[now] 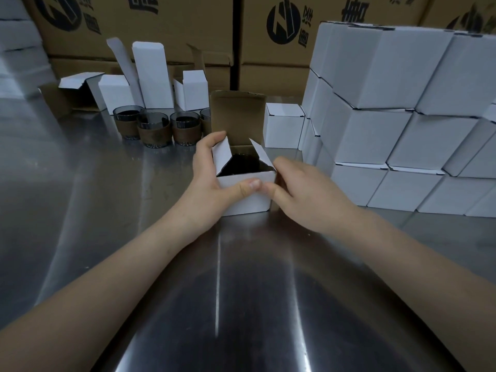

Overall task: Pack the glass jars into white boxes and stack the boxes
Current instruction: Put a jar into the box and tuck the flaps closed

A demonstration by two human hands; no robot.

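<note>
Hands are set on either side of a white box (245,196) that stands at the middle of the frame on a metal table (241,291). The box is gripped by the left hand (212,178): its thumb is pressed on the front wall and its fingers are curled round the left side flap. The right front corner is held by the right hand (303,189), whose thumb is laid on the front wall just beside the left thumb; its fingers are bent against the right wall and are partly hidden. The lid is raised upright at the back and both side flaps are tilted up. A dark jar (241,163) is seen inside the box.

A row of jars (154,130) with brown bands is lined up left of centre, beyond the left hand. Behind them, open empty boxes (153,76) are stood in the upper left. One closed small box (283,124) is placed right of the raised lid. A stack of closed boxes (389,103) is built up along the right side. Brown cartons (161,22) are ranged across the top.
</note>
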